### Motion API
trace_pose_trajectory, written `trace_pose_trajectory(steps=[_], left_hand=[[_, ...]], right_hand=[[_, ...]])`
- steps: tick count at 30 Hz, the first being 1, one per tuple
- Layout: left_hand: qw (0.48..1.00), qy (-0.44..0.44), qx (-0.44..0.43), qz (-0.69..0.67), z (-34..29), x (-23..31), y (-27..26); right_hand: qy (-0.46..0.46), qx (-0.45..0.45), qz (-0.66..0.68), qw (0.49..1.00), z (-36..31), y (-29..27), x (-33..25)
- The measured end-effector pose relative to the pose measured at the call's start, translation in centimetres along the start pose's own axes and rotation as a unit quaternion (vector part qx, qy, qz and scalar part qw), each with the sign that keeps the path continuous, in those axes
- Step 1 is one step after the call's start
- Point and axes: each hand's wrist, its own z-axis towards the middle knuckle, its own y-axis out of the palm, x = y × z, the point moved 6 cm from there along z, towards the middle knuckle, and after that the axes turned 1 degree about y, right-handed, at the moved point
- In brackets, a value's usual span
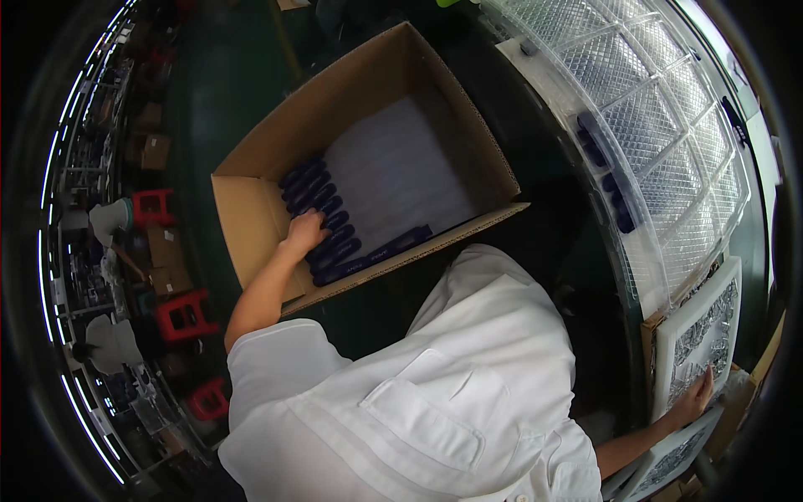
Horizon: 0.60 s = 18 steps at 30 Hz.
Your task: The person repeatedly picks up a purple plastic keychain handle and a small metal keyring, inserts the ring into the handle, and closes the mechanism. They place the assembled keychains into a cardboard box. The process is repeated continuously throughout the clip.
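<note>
A large cardboard box (249, 203) stands open in front of me, its floor covered by a pale sheet (401, 159). Along its left and near side lie several dark blue, elongated, rounded objects (336, 252) in a row; their exact kind is unclear. My left hand (306, 233) reaches into the box, its fingers bent round one of them. Far to the right, my right hand (694, 398) lies with fingers extended at the lower edge of a white-framed tray (665, 368) holding small shiny pieces. Nothing shows in its grasp.
At right, a bench carries a clear plastic divided tray (644, 125) with a quilted silvery surface and more dark blue objects (616, 201) along its near side. Red stools (186, 316), brown cartons (167, 259) and seated people (113, 343) line the left.
</note>
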Motion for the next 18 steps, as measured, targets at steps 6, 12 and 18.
trace_pose_trajectory(steps=[6, 12, 18], left_hand=[[0.999, 0.018, 0.039, 0.018, -0.5, 0.7, 0.3], [0.997, 0.055, 0.022, 0.052, -0.3, 2.3, -1.6], [0.954, 0.225, 0.191, 0.058, 2.0, 15.2, -12.7]], right_hand=[[0.01, 0.008, 0.036, 0.999, -1.2, 0.4, -1.8], [-0.014, 0.056, 0.061, 0.996, -3.2, 0.4, -3.5], [-0.042, 0.123, 0.04, 0.991, -5.3, -2.9, -4.4]])
